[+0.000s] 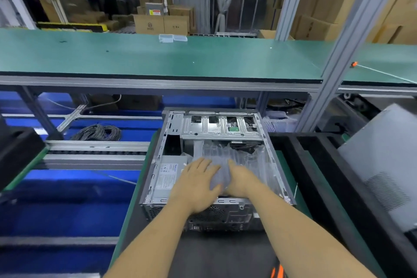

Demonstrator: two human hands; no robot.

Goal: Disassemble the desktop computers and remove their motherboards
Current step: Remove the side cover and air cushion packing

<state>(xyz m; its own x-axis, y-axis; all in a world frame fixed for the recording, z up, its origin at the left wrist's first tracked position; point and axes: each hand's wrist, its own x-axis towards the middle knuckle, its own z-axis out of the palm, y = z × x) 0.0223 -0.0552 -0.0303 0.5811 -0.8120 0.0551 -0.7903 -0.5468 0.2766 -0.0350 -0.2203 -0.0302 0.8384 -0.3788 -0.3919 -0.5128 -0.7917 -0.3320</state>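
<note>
An open desktop computer case [155, 165] lies on its side on the work surface, its side panel off. A clear air-cushion packing bag [246, 153] fills the middle of the case and hides the motherboard under it. My left hand [196, 184] and my right hand [240, 179] are both inside the case at its near end, side by side, gripping the near edge of the bag between them. The power supply [168, 176] sits at the case's left. A silver drive cage [220, 126] spans the far end.
A long green conveyor table [158, 58] runs across behind the case, with small clear packets [172, 38] on it. Black foam blocks [300, 160] and a grey side panel [383, 160] stand to the right. Coiled cables [99, 132] lie lower left over blue bins.
</note>
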